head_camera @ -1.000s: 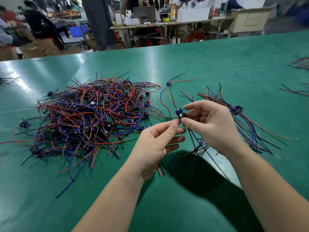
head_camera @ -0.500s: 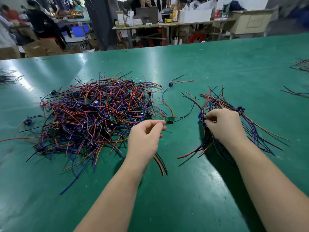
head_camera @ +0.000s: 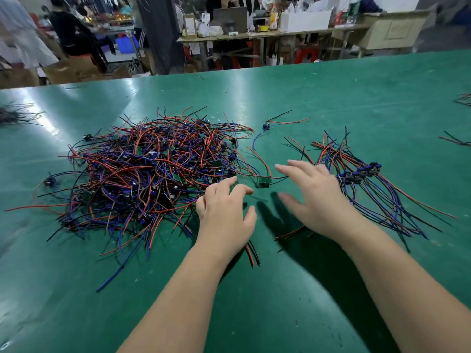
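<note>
A big tangled heap of red, blue and black wires (head_camera: 153, 174) with small connectors and green boards lies on the green table (head_camera: 331, 93), left of centre. A neater bundle of the same wires (head_camera: 362, 179) lies to the right, its blue connectors lined up. My left hand (head_camera: 226, 212) hovers at the heap's right edge, fingers loosely bent, holding nothing. My right hand (head_camera: 313, 197) is spread open just left of the bundle, slightly blurred. Between the hands lies a small green board with wires (head_camera: 263, 183).
A single wired connector (head_camera: 266, 126) lies apart behind the hands. More wire bunches sit at the far left edge (head_camera: 15, 114) and far right edge (head_camera: 458, 141). Behind the table are workbenches, boxes and seated people.
My right hand laid the blue-connector piece on the right bundle, let go and moved left, fingers spread. My left hand shifted slightly toward the heap's edge.
</note>
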`<state>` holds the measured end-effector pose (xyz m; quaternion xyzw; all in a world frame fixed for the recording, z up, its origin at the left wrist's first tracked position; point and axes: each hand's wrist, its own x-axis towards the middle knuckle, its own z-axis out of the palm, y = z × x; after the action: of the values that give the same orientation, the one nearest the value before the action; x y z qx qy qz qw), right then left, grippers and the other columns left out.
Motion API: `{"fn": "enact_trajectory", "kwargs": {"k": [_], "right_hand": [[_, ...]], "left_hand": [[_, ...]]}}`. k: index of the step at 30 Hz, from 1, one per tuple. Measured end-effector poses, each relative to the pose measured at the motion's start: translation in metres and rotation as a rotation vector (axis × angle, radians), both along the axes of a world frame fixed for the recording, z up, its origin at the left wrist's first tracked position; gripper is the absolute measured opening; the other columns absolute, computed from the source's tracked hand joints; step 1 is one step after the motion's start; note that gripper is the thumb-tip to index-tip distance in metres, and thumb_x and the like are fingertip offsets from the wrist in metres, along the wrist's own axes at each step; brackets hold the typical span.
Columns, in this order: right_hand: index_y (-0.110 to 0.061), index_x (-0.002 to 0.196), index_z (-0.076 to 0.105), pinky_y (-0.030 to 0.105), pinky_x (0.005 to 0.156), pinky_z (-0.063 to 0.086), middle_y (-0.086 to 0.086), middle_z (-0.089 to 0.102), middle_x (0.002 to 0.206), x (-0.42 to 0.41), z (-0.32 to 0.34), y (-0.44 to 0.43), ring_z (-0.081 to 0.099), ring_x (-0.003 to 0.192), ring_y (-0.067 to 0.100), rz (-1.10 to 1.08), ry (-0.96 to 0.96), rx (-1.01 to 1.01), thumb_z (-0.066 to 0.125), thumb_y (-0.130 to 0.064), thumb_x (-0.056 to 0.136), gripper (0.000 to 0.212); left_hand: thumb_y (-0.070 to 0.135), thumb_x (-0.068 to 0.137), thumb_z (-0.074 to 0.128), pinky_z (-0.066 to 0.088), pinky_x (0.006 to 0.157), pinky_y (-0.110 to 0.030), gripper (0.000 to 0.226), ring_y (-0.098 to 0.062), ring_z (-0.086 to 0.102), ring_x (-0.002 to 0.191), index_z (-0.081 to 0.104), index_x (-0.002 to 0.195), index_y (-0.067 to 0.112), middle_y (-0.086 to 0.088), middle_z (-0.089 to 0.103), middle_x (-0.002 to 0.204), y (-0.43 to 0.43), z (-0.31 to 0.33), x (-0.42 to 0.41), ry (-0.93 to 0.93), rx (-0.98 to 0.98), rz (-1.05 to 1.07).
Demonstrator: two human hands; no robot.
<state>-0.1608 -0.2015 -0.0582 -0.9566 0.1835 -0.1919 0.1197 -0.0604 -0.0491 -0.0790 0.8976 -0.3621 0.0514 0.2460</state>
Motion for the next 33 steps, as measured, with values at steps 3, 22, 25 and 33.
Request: {"fn": "enact_trajectory", "kwargs": {"k": [3,22,25,33], "right_hand": [[-0.044,0.148,-0.001,0.043,0.104,0.022,-0.006,0.014,0.158,0.006,-0.014,0.007,0.026,0.129,0.025,0.044,0.305,-0.034,0.044,-0.056,0.091,0.073],[-0.032,0.111,0.04,0.042,0.097,0.023,-0.003,0.019,0.156,0.017,-0.025,0.011,0.028,0.126,0.025,0.054,0.229,-0.015,0.04,-0.049,0.09,0.027],[-0.03,0.11,0.041,0.039,0.092,0.025,-0.005,0.041,0.134,0.016,-0.022,0.012,0.033,0.116,0.023,0.027,0.175,0.011,0.046,-0.048,0.088,0.029],[-0.015,0.118,0.061,0.027,0.083,0.042,-0.004,0.056,0.085,0.009,-0.013,0.009,0.05,0.079,0.014,0.09,-0.14,0.255,0.068,-0.013,0.085,0.034]], "left_hand": [[0.037,0.086,0.056,0.016,0.098,-0.035,0.03,-0.016,0.026,0.126,0.055,0.116,0.037,0.011,0.04,0.138,-0.001,-0.001,-0.003,-0.023,-0.006,0.009],[0.03,0.084,0.059,0.02,0.087,-0.03,0.023,-0.014,0.036,0.114,0.061,0.107,0.035,0.014,0.049,0.12,-0.003,0.005,-0.009,-0.037,-0.096,-0.002],[0.029,0.084,0.06,0.021,0.088,-0.031,0.023,-0.014,0.037,0.113,0.062,0.106,0.035,0.013,0.05,0.119,-0.002,0.008,-0.01,-0.05,-0.111,-0.004],[0.023,0.084,0.059,0.022,0.08,-0.028,0.024,-0.015,0.043,0.107,0.061,0.107,0.03,0.01,0.054,0.112,0.001,0.011,-0.009,-0.046,-0.19,-0.023]]}}
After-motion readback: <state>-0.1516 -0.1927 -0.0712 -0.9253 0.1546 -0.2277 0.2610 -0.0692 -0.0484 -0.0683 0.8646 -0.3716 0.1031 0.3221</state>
